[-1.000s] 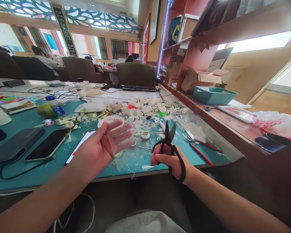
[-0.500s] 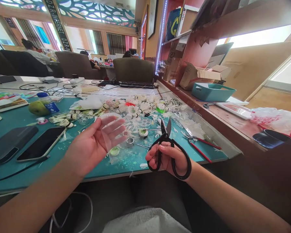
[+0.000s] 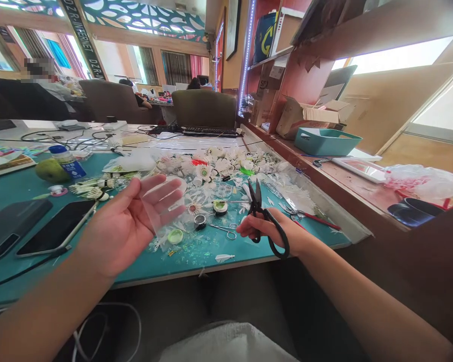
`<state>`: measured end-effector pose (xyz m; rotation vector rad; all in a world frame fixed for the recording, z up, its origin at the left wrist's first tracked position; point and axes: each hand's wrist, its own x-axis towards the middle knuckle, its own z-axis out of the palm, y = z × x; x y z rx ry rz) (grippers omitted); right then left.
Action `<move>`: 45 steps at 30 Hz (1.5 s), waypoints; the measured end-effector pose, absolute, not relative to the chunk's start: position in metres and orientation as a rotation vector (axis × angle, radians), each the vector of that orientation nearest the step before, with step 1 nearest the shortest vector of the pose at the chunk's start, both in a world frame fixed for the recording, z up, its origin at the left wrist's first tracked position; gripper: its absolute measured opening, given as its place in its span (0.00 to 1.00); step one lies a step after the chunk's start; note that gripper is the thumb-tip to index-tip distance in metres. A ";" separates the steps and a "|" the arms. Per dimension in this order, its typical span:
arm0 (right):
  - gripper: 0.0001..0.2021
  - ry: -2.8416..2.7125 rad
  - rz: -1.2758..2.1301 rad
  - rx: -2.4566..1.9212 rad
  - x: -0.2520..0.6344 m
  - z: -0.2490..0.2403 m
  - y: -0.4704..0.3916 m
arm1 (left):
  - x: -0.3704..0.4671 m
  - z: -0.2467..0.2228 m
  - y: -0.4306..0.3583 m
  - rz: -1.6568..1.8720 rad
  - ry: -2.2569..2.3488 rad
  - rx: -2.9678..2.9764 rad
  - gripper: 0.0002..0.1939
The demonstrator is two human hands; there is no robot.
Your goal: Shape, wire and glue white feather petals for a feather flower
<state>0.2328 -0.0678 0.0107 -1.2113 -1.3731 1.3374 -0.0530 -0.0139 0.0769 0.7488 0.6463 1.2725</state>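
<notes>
My left hand [image 3: 117, 231] is raised palm up at the left, its fingers stretched out and seen through a thin clear plastic sheet [image 3: 154, 213]. The sheet stays at the fingers and seems held near the thumb; the exact grip is hard to see. In my right hand [image 3: 275, 231] are black-handled scissors [image 3: 255, 198], blades pointing up and slightly parted, my fingers around the handles. Between the hands on the teal mat lie small silver scissors [image 3: 224, 230], a green-filled round pot [image 3: 220, 207], a pale green disc [image 3: 175, 236], a dark little jar [image 3: 200, 221] and a white feather [image 3: 225, 258].
A heap of shuttlecocks and feathers [image 3: 215, 163] covers the mat's far part. Red-handled pliers [image 3: 320, 220] lie at the right. A phone [image 3: 55, 229], power bank [image 3: 17, 221], green fruit [image 3: 52, 171] and bottle [image 3: 70, 163] are at the left. A teal basket [image 3: 326, 142] stands on the right shelf.
My right hand has turned over more palm-down, and the scissors' blades have come closer together. The left hand with the clear sheet has shifted a little left in view.
</notes>
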 end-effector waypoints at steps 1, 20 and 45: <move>0.23 -1.400 1.307 -1.249 0.236 0.011 -0.067 | -0.053 0.077 -0.015 1.268 0.641 0.756 0.32; 0.20 -1.461 1.143 -1.139 0.217 0.017 -0.080 | -0.049 0.051 -0.041 0.922 0.363 1.038 0.24; 0.17 -1.298 1.229 -1.001 0.197 0.019 -0.100 | -0.045 0.040 -0.046 0.829 0.389 0.873 0.22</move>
